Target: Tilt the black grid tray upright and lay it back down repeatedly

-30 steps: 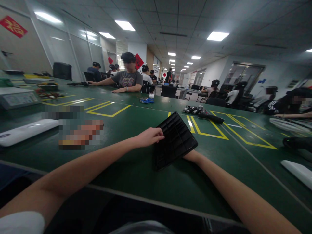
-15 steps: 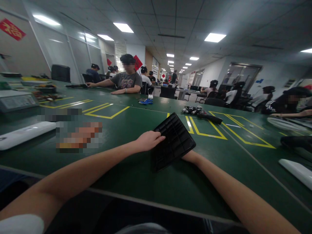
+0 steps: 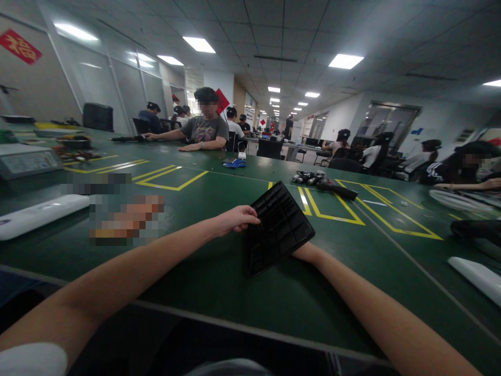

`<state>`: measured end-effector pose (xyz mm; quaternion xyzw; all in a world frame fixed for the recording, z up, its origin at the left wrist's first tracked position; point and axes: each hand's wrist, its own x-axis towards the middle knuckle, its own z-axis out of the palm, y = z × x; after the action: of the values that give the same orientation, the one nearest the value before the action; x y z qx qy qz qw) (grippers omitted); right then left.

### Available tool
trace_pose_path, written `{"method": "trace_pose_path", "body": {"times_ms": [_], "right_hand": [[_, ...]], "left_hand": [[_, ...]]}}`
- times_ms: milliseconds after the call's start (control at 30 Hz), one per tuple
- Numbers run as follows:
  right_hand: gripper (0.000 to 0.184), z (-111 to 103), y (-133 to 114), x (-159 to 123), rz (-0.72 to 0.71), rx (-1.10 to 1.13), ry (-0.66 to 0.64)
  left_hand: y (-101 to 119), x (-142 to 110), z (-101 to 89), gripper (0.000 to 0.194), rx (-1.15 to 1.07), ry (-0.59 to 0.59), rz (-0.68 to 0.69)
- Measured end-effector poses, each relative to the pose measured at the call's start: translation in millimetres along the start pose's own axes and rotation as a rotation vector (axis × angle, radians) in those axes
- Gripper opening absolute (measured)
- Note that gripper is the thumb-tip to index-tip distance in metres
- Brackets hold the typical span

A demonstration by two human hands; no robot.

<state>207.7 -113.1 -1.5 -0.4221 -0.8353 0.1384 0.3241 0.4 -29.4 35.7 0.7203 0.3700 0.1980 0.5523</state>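
Observation:
A black plastic tray (image 3: 279, 230) divided into compartments is tilted up above the green table, its divided face towards me. My right hand (image 3: 306, 251) supports it from behind at the lower right. The tray hides most of that hand's fingers. At the tray's left edge is my left hand (image 3: 238, 218), its fingers curled and thumb and fingertips brought together in front of the compartments. Whatever it may pinch is too small or dark to make out.
Yellow tape outlines mark the green table (image 3: 219, 282). Beyond the tray lie a bundle of cables (image 3: 309, 177) and a blue item (image 3: 235, 163). A long white object (image 3: 43, 215) and a blurred-out patch are on the left. A person (image 3: 205, 125) sits across the table.
My left hand has drawn slightly back from the tray, its fingers now more curled and pinched. The tray and my right hand have barely moved.

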Motion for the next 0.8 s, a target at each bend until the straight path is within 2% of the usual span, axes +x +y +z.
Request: {"method": "trace_pose_path", "body": {"times_ms": [100,200,333,433,533,667,733,800], "right_hand": [[0.054,-0.4,2.4,-1.0,-0.015,0.008,0.006],[0.053,0.5,5.0,-1.2,-0.016,0.008,-0.002],[0.056,4.1,10.9,1.3,0.01,0.024,0.071],[0.057,-1.4,22.9,4.6,0.037,-0.012,0.108],[0.055,-24.7,44.4,0.8,0.178,-0.246,0.11],[0.056,-71.5,79.5,-26.0,0.552,-0.643,0.212],[0.053,-90.0,95.0,-44.9,0.681,-0.772,0.225],[0.048,-100.9,107.6,-62.1,0.779,-0.823,0.212]], "left_hand": [[-3.7,-0.6,-1.0,0.051,0.303,-0.06,0.127],[-3.6,-4.3,2.0,0.052,0.558,-0.022,0.266],[-0.6,-9.7,9.5,0.044,0.861,0.158,0.374],[1.6,-6.7,5.5,0.044,0.936,0.306,0.368],[3.1,2.2,-18.9,0.044,0.975,0.457,0.227],[-5.2,14.2,-74.1,0.048,1.044,0.636,-0.077],[-14.5,17.9,-99.3,0.052,1.061,0.67,-0.232],[-24.2,20.2,-116.6,0.058,1.069,0.671,-0.351]]}}
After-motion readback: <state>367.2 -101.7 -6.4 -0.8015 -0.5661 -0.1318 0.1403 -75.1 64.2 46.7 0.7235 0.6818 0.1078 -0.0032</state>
